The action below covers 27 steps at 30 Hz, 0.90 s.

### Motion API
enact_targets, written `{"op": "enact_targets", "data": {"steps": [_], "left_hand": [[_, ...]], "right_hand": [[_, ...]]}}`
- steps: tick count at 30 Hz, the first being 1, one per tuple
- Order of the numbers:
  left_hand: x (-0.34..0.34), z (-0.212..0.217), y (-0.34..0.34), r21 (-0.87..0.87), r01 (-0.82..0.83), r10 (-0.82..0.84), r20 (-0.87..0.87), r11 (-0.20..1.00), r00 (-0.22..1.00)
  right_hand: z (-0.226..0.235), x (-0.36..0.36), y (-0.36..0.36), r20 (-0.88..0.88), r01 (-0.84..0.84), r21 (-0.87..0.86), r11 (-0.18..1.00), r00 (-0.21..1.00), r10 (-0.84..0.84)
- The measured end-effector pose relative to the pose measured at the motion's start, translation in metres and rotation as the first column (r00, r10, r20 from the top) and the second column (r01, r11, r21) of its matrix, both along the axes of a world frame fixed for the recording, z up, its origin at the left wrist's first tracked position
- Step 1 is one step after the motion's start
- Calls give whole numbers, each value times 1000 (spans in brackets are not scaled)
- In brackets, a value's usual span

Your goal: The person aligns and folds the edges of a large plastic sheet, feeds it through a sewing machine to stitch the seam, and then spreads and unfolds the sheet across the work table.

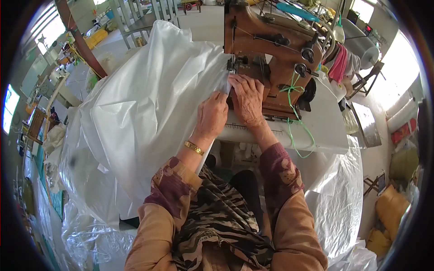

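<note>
A big white plastic sheet (135, 108) spreads over the left of the table and hangs off its front. Its right edge runs up to the needle area of a brown sewing machine (266, 40). My left hand (212, 114) is closed on that edge, fingers curled over it, with a gold watch on the wrist. Just right of it and a little farther off, my right hand (247, 97) pinches the same edge close to the presser foot (232, 63). The fingertips of both hands are partly hidden against the sheet.
Green string (296, 122) dangles from the machine's right side over the white tabletop (325, 131), which has a ruler strip (253, 128) at its front edge. Crumpled clear plastic (90, 230) lies at lower left. A metal chair frame (142, 20) stands behind. Yellow bundles (391, 207) sit at right.
</note>
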<state>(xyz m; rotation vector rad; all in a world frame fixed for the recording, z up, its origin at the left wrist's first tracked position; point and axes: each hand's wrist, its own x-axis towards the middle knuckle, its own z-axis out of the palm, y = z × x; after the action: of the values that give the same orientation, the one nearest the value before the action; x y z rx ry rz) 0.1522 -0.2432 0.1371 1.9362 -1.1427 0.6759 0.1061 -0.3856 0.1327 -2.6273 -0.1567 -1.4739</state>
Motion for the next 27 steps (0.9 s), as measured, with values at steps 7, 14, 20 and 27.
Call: {"op": "enact_targets", "data": {"steps": [7,14,20,27], "left_hand": [[10,0,-4,-26,39,-39,8,999,999],[14,4,-6,5,31,-30,-7,1000,1000],[18,7,-10,-14,17,-17,-24,1000,1000],[23,10,-15,-36,8,-10,-46,999,999]], "right_hand": [[-1,0,2,11,16,-12,1000,1000,-16],[-2,1,4,16,54,-42,998,998,-53],[-3,3,7,-19,76,-13,997,997,-76],[-4,6,9,-27,140,-26,990,990,-141]]}}
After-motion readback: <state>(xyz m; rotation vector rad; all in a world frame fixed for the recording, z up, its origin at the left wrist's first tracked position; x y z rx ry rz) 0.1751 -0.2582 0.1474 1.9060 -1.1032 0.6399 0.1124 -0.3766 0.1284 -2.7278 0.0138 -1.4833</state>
